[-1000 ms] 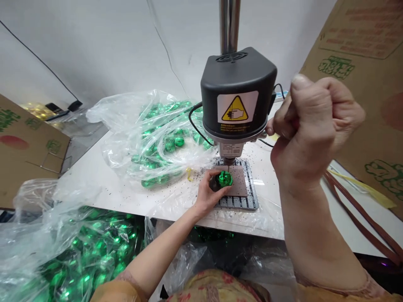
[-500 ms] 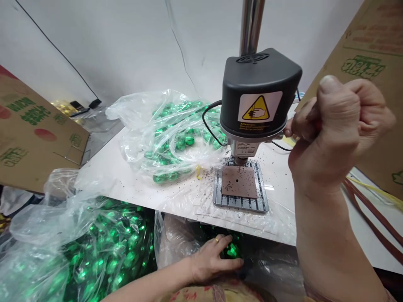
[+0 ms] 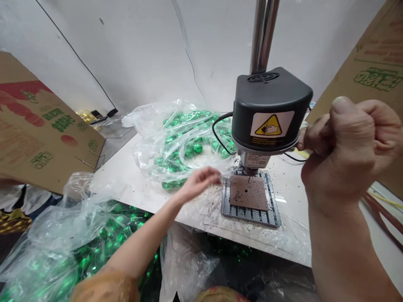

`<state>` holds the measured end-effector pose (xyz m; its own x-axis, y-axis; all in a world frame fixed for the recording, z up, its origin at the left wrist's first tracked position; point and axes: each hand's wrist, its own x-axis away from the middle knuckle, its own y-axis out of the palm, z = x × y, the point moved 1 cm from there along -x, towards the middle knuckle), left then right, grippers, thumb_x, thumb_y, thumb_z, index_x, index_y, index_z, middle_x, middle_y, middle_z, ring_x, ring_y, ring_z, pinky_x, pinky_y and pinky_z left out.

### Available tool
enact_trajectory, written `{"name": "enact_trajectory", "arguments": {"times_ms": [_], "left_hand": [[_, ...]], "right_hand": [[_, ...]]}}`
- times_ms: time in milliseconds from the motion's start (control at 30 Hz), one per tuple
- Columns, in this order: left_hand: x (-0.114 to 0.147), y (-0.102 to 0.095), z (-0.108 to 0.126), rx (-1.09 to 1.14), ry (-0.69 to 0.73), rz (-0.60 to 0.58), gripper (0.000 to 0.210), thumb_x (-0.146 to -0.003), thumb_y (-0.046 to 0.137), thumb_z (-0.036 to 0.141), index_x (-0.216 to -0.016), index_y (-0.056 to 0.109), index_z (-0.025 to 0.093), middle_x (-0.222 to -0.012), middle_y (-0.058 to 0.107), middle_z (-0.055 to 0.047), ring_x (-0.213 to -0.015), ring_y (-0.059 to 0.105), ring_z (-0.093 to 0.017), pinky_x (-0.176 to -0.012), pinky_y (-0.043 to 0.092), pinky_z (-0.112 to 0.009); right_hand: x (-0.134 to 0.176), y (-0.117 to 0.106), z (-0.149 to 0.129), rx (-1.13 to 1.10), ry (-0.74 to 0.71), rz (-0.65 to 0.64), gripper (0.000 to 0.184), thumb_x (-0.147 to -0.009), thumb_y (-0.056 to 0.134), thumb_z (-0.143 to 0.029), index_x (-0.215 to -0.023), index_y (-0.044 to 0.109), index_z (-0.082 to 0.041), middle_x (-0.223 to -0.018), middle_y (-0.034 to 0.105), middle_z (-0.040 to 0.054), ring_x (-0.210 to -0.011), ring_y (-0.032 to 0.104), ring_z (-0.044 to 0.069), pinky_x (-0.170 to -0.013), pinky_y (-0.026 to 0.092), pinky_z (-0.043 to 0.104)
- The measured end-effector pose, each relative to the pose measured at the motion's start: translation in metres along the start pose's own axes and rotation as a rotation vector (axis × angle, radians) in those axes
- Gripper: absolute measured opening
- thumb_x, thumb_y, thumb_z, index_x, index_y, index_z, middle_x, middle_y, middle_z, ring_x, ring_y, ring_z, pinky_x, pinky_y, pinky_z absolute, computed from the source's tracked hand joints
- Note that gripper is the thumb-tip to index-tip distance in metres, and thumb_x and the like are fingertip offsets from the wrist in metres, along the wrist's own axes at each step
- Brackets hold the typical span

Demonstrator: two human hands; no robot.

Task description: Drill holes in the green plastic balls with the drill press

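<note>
A small bench drill press with a black motor housing and a yellow warning label stands on the white table. Its bit points down at a brown square board with a dark hole, which lies on the grey slotted base. My right hand is closed in a fist beside the housing, around the feed handle, mostly hidden by the fingers. Left of the base, my left hand hovers with fingers loosely bent and apart, nothing visible in them. Just beyond it lies a clear plastic bag of shiny green balls.
Another plastic bag of green balls fills the lower left. Cardboard boxes stand at both sides. Dark shavings are scattered around the drill base. Black cables run by the drill, and brown straps lie at the right.
My left hand has risen from the green balls below the table edge to above the tabletop, left of the drill base. My right hand stays at the handle. The view has shifted slightly.
</note>
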<state>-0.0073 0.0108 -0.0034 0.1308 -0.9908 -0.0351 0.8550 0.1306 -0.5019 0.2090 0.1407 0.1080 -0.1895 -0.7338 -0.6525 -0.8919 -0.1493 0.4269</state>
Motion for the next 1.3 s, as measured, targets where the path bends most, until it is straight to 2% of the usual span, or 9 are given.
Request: {"name": "enact_trajectory", "arguments": {"times_ms": [100, 200, 333, 600, 767, 900, 1000, 1100, 1300], "left_hand": [[-0.069, -0.041, -0.028, -0.577, -0.303, 0.226, 0.026, -0.104, 0.046, 0.022, -0.118, 0.067, 0.017, -0.106, 0.076, -0.010, -0.102, 0.073, -0.021, -0.093, 0.057, -0.033], [-0.113, -0.057, -0.056, -0.785, -0.440, 0.307, 0.028, -0.096, 0.052, 0.014, -0.121, 0.066, 0.013, -0.127, 0.067, -0.021, -0.121, 0.065, -0.034, -0.102, 0.052, -0.046], [-0.137, -0.059, -0.077, -0.852, -0.464, 0.365, 0.047, -0.092, 0.062, 0.016, -0.138, 0.055, 0.015, -0.150, 0.049, -0.025, -0.138, 0.050, -0.042, -0.107, 0.048, -0.052], [-0.154, -0.068, -0.096, -0.712, -0.374, 0.446, 0.048, -0.085, 0.069, 0.010, -0.131, 0.058, 0.017, -0.140, 0.056, -0.023, -0.131, 0.055, -0.040, -0.107, 0.044, -0.048], [-0.146, -0.072, -0.092, -0.438, -0.256, 0.513, 0.044, -0.079, 0.073, 0.012, -0.121, 0.062, 0.014, -0.127, 0.065, -0.017, -0.119, 0.063, -0.031, -0.107, 0.047, -0.045], [-0.123, -0.064, -0.078, -0.162, -0.187, 0.567, 0.035, -0.093, 0.056, 0.029, -0.126, 0.055, 0.015, -0.103, 0.070, -0.009, -0.094, 0.070, -0.019, -0.092, 0.059, -0.038], [-0.090, -0.052, -0.061, 0.321, -0.085, 0.608, 0.043, -0.096, 0.053, 0.036, -0.136, 0.046, 0.021, -0.102, 0.070, -0.005, -0.092, 0.071, -0.017, -0.091, 0.062, -0.040], [-0.051, -0.031, -0.042, 0.885, -0.041, 0.544, 0.047, -0.089, 0.066, 0.034, -0.133, 0.052, 0.022, -0.105, 0.071, -0.004, -0.094, 0.072, -0.018, -0.097, 0.061, -0.044], [0.001, 0.038, -0.018, 1.182, -0.156, 0.388, 0.032, -0.090, 0.077, 0.038, -0.112, 0.065, 0.017, -0.111, 0.073, -0.007, -0.103, 0.074, -0.023, -0.101, 0.061, -0.048]], "right_hand": [[0.000, 0.000, 0.001, -0.008, 0.009, -0.008, 0.035, -0.086, 0.060, -0.022, -0.057, 0.040, -0.021, -0.046, 0.039, -0.0092, -0.040, 0.037, 0.004, -0.042, 0.028, 0.029], [0.000, 0.000, 0.000, -0.009, 0.002, -0.013, 0.035, -0.086, 0.061, -0.022, -0.057, 0.041, -0.021, -0.045, 0.038, -0.0099, -0.039, 0.036, 0.003, -0.042, 0.030, 0.028], [0.000, 0.000, -0.001, 0.007, -0.005, -0.029, 0.035, -0.088, 0.060, -0.021, -0.058, 0.042, -0.021, -0.046, 0.038, -0.0095, -0.040, 0.037, 0.003, -0.043, 0.032, 0.028], [0.001, 0.000, 0.002, 0.017, -0.019, -0.025, 0.035, -0.089, 0.061, -0.025, -0.059, 0.043, -0.021, -0.048, 0.038, -0.0085, -0.041, 0.039, 0.004, -0.043, 0.031, 0.029], [0.001, -0.003, 0.003, -0.013, 0.003, -0.047, 0.036, -0.089, 0.063, -0.027, -0.060, 0.043, -0.022, -0.047, 0.037, -0.0088, -0.042, 0.038, 0.005, -0.043, 0.033, 0.030], [0.002, -0.004, 0.003, -0.016, -0.005, -0.046, 0.036, -0.088, 0.065, -0.028, -0.060, 0.044, -0.022, -0.047, 0.039, -0.0087, -0.042, 0.038, 0.006, -0.042, 0.033, 0.030], [0.002, -0.004, 0.003, -0.034, -0.009, -0.047, 0.036, -0.088, 0.065, -0.027, -0.060, 0.043, -0.021, -0.047, 0.039, -0.0090, -0.041, 0.038, 0.005, -0.041, 0.034, 0.029], [0.002, -0.004, 0.004, -0.044, -0.019, -0.043, 0.035, -0.088, 0.065, -0.026, -0.061, 0.043, -0.021, -0.047, 0.038, -0.0095, -0.040, 0.038, 0.005, -0.041, 0.034, 0.028], [0.003, -0.003, 0.005, -0.045, -0.020, -0.027, 0.036, -0.090, 0.063, -0.027, -0.062, 0.042, -0.020, -0.048, 0.038, -0.0095, -0.042, 0.039, 0.003, -0.042, 0.033, 0.024]]}}
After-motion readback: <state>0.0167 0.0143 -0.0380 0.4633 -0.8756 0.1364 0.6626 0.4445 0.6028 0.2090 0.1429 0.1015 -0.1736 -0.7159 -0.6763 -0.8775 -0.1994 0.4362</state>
